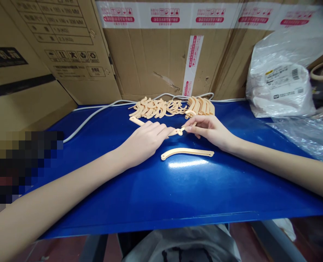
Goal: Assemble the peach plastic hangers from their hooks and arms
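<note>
My left hand (146, 140) lies fingers down on a long peach plastic strip (136, 121) on the blue table (177, 193), fingers closed over it. My right hand (209, 129) pinches a small peach plastic piece (181, 131) that meets the strip's end. The two hands almost touch at the table's middle. A loose curved peach strip (187, 152) rests just in front of both hands. Behind them sits a pile of peach plastic parts (172, 107).
Big cardboard boxes (161, 51) wall off the back and left. A white cable (93, 114) runs along the table's rear edge. Clear plastic bags (281, 83) with a white labelled pack sit at the right. A grey bag (185, 243) hangs under the table's front edge.
</note>
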`<state>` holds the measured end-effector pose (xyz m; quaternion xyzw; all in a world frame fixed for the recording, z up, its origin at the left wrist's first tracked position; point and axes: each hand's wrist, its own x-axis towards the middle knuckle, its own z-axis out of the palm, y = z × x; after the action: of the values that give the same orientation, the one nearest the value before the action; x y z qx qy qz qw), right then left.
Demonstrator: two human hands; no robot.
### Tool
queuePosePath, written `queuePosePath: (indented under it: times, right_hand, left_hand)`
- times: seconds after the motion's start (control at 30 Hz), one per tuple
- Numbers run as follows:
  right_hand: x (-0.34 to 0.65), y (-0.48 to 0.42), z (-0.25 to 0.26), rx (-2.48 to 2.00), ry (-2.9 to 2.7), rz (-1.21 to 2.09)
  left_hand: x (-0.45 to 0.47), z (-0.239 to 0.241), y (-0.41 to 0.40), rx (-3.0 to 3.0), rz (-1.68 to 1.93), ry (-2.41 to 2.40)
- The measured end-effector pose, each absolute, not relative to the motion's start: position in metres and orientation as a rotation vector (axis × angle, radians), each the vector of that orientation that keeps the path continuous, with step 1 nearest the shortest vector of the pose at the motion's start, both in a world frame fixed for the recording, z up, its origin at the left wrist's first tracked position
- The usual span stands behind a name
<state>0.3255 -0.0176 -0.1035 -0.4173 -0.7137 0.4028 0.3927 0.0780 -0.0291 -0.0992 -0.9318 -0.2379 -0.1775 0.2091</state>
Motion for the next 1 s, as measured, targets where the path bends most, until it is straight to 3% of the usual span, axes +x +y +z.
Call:
queuePosePath:
  times: [0.73,1.0]
  right_hand:
    - [0.323,-0.023,-0.102,-0.958,-2.094,0.669]
    - [0.32,-0.041,-0.101,-0.681,-2.348,0.292]
  left_hand:
    - [0.083,-0.097,-0.032,-2.693,-0.427,-0.83]
    - [0.085,-0.076,-0.039,-3.143,-0.866,-1.398]
